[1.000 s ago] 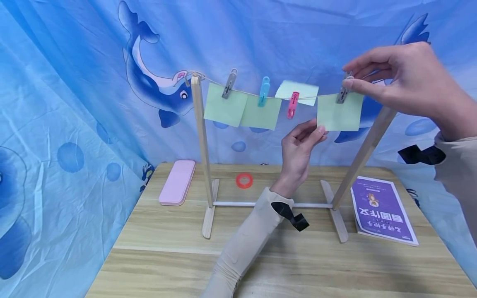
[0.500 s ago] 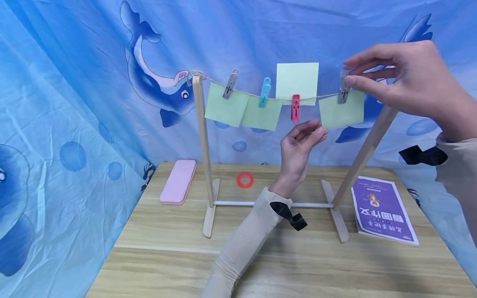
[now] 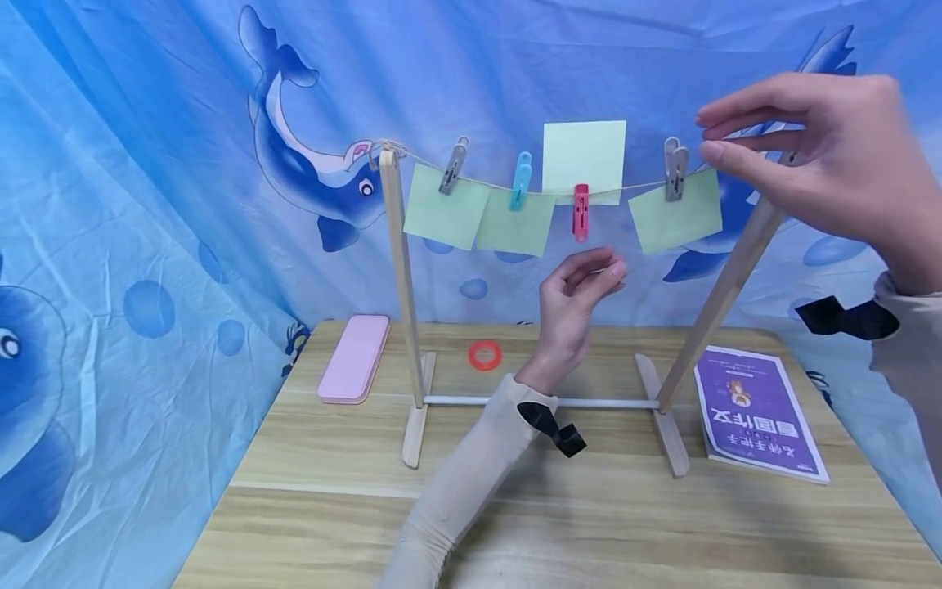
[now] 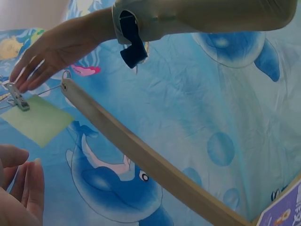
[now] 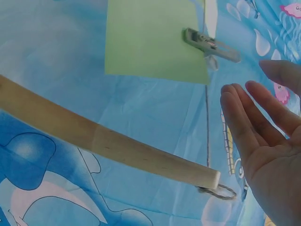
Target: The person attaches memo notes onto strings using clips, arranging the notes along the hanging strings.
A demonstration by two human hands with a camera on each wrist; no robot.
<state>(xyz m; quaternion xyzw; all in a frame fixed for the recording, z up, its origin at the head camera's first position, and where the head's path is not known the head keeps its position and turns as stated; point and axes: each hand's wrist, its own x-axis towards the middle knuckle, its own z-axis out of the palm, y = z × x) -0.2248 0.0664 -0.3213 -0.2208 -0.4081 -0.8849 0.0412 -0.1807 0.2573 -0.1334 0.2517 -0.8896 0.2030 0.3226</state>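
Observation:
A green square of paper hangs tilted from the string at the right, with a grey clothespin clamped over its top edge. Just right of that clothespin, my right hand is held in the air, its fingers extended and nothing in them. Below the string, my left hand has loosely bent fingers and is also free, apart from the paper. Above it, a pink clothespin points down from the string, and a pale green paper stands upward there. The right wrist view shows the grey clothespin apart from the fingertips.
Two more green papers hang at the left under a grey and a blue clothespin. Wooden posts carry the string. On the table lie a pink case, a red ring and a purple book.
Both hands let go of the right paper and its clothespin; the right hand drew away rightward, the left down and left. That paper swung to a tilt. The pale paper at the pink clothespin rose upright.

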